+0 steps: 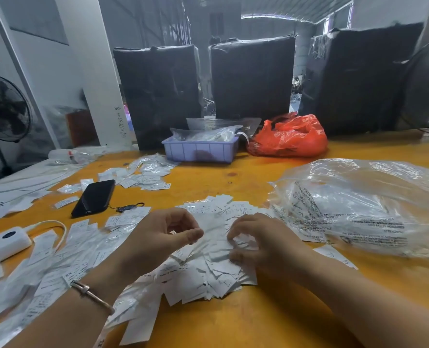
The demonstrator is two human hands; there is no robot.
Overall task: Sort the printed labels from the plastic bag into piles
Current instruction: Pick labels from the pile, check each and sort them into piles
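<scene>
A heap of small white paper labels (216,249) lies mid-way across a scuffed orange bench (271,317). The left hand (163,237) hovers above it, fingers curled, thumb meeting forefinger; whether it pinches a label is unclear. The right hand (256,242) rests on the heap, fingertips curled into loose labels. A crinkled clear plastic bag (359,207) lies right, its print unreadable. "XS", "S" and "XL" show on labels.

On the orange table (271,320) both hands work in a heap of white labels (208,267): the left hand (158,237) hovers with curled fingers, the right hand (261,242) presses its fingertips on labels, near the clear plastic bag (359,204).
</scene>
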